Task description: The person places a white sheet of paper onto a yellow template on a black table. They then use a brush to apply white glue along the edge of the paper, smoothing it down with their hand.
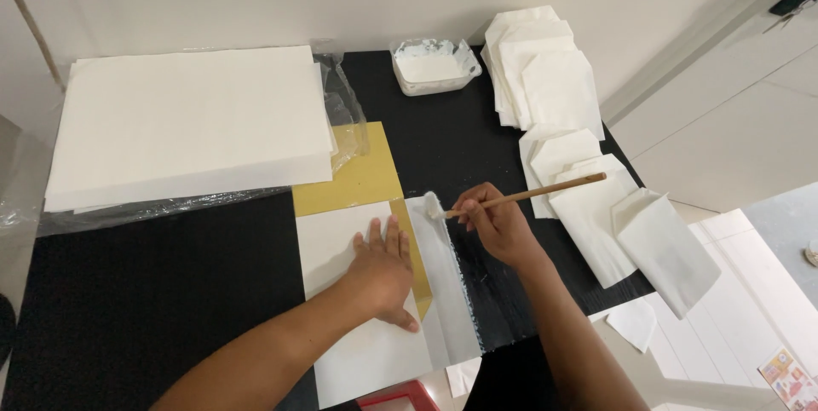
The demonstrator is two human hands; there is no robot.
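Note:
My left hand [381,268] lies flat, fingers spread, on a white paper sheet [341,241] on the black table. Under the sheet a yellow card [362,177] shows at the top and along the right edge. My right hand [496,222] grips a wooden-handled brush [528,195], its white tip at the top of a wet, glue-coated strip [447,283] along the sheet's right side.
A thick stack of white paper [187,121] on clear plastic fills the far left. A small tub of white paste [433,66] stands at the back. Folded white paper bags [562,121] lie in piles along the right, one [665,249] hanging over the table's edge.

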